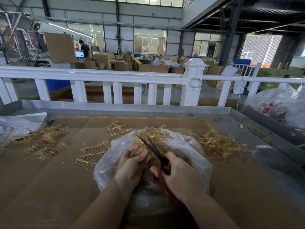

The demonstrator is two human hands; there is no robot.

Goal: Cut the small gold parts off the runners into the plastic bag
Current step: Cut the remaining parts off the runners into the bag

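A clear plastic bag (189, 151) lies open in front of me on the cardboard-covered table (57, 187), with gold parts (154, 136) inside it. My right hand (179, 177) grips red-handled scissors (154, 148) whose dark blades stand open over the bag. My left hand (132, 164) is curled beside the blades and holds a thin gold runner piece; what it holds is mostly hidden by the fingers. Gold runners (93, 152) lie just left of the bag.
More gold runner piles lie at the left (46, 139), at the back (118, 128) and at the right (219, 142). A crumpled bag (18, 124) sits far left, another large bag (279, 104) far right. A white railing (107, 76) stands behind the metal table rim (148, 109).
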